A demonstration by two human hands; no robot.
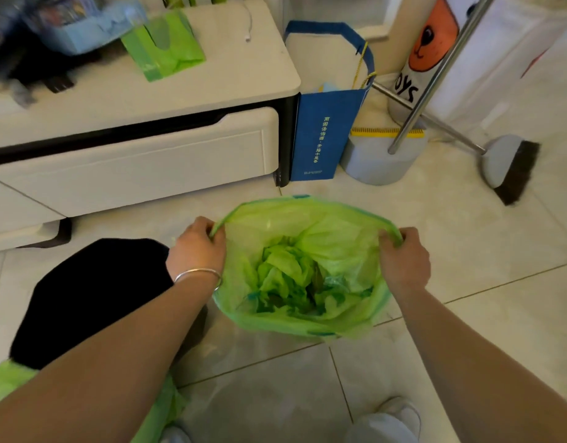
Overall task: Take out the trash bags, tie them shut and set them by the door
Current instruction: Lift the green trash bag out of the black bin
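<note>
A translucent green trash bag [307, 270] hangs open over the tiled floor in the middle of the view, with crumpled green waste inside. My left hand [197, 247] grips the bag's rim on its left side, and a silver bangle sits on that wrist. My right hand [403, 257] grips the rim on the right side. The mouth of the bag is stretched wide between the two hands. A second piece of green bag [7, 382] shows at the lower left, partly hidden under my left forearm.
A black bin [93, 295] stands at the left beside a white low cabinet [141, 155] with a green pack [163, 43] on top. A blue paper bag [323, 132], a dustpan [381, 158] and a broom [512, 167] stand behind. My shoes show at the bottom.
</note>
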